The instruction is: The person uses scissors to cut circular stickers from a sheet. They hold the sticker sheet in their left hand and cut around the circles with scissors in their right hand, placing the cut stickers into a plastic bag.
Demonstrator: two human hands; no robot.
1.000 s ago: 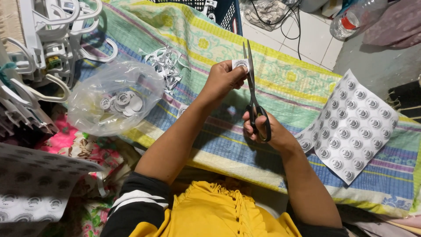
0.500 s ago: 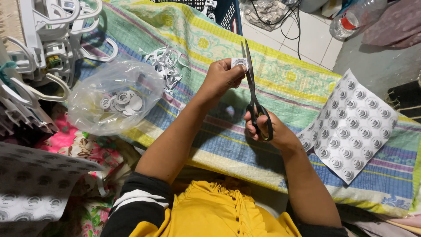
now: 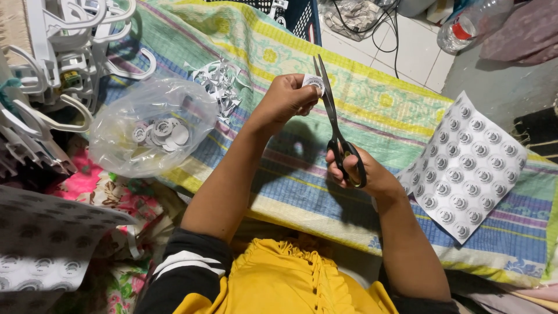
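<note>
A single head-worn camera looks steeply down from above the person, close over their lap and forearms. It faces forward across a striped cloth (image 3: 279,174), with tiled floor (image 3: 401,52) at the top edge. No second view overlaps it.

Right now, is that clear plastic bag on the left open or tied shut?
Open. The clear plastic bag lies slumped on the striped cloth with its mouth loose, untied, round cut-outs visible inside.

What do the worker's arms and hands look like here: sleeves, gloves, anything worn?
Both hands, left hand and right hand, are bare: no gloves and no visible rings. Forearms uncovered. The black sleeve on the left arm has white stripes and sits above the elbow.
</note>
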